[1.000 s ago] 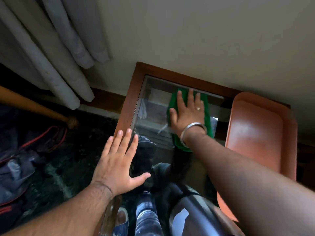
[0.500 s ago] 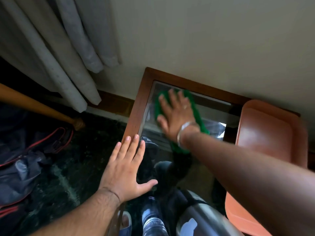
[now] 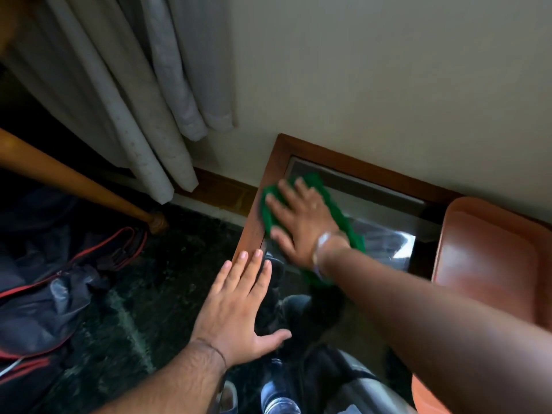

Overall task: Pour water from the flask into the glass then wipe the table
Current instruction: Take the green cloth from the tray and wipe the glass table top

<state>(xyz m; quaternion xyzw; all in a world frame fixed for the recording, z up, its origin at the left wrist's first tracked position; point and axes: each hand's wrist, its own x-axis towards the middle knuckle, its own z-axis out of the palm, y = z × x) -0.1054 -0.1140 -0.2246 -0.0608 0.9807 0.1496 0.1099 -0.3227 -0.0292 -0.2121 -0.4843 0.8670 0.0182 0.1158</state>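
Right hand (image 3: 301, 222) spread flat, pressing the green cloth (image 3: 337, 216) onto the table (image 3: 254, 225), up by the far left corner. Unwiped glass lies rightward, toward the tray (image 3: 490, 264). Left hand (image 3: 236, 312) rests open, palm down, on the near left edge.

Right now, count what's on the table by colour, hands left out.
Green: 1, the cloth under the right hand
Orange: 1, the tray at the table's right end
Total: 2
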